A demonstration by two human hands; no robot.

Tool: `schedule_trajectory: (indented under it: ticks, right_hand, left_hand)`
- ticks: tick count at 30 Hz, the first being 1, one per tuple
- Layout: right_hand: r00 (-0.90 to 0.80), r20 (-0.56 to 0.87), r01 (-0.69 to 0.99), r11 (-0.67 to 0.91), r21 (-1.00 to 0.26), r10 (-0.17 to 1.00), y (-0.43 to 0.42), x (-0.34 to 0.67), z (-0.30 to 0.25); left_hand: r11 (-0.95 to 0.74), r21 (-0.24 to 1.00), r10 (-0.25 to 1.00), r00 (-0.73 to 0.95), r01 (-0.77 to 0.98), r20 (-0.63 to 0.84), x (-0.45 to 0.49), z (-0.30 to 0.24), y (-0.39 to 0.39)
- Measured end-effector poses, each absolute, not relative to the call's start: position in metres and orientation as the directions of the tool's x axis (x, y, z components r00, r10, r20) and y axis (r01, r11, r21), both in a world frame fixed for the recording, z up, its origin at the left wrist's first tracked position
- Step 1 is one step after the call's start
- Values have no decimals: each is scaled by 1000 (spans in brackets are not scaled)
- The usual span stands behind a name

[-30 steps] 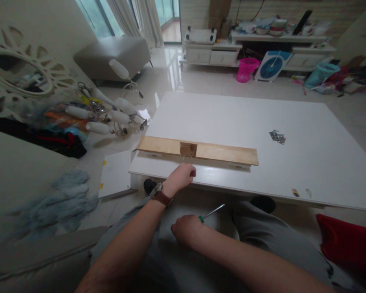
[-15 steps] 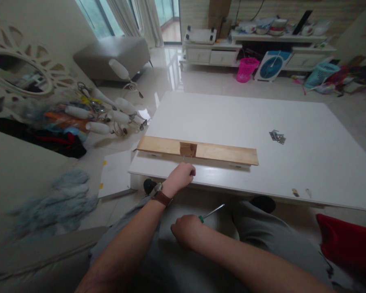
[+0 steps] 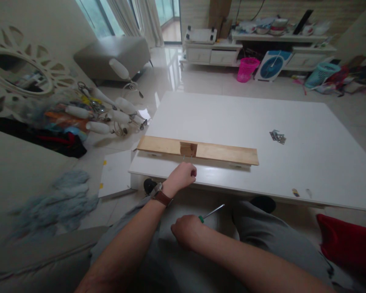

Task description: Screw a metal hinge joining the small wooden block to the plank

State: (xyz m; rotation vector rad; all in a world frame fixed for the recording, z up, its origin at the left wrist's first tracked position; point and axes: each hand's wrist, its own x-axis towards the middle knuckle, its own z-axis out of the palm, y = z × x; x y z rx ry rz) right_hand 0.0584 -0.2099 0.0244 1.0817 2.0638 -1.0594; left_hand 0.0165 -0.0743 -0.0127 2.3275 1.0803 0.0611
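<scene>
My left hand [image 3: 184, 174], with a watch on the wrist, is closed at the near edge of the white panel [image 3: 225, 118]. Whatever its curled fingers hold is hidden. Just beyond it lies a long pale wooden board [image 3: 225, 154] with a dark brown square recess [image 3: 188, 149] in its middle. Two thin metal pieces, perhaps screws, stick out between the board and my left hand. Lower down, over my lap, my right hand [image 3: 186, 230] is wrapped round a screwdriver [image 3: 212, 212] with a green handle, its metal shaft pointing up and right.
Metal hinge-like plates [image 3: 278, 137] lie in a small pile on the panel's right. Two small pieces sit by its near right edge. A red case [image 3: 347, 244] stands at lower right. A white board [image 3: 116, 173] and a lamp [image 3: 118, 116] with several white shades are on the left.
</scene>
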Motion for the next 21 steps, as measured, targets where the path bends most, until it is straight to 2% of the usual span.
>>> schedule_trajectory:
  ticks: [21]
  right_hand:
    - [-512, -759, 852, 350, -390, 403, -210, 57, 25]
  left_hand:
    - [-531, 513, 701, 690, 675, -182, 17, -10, -76]
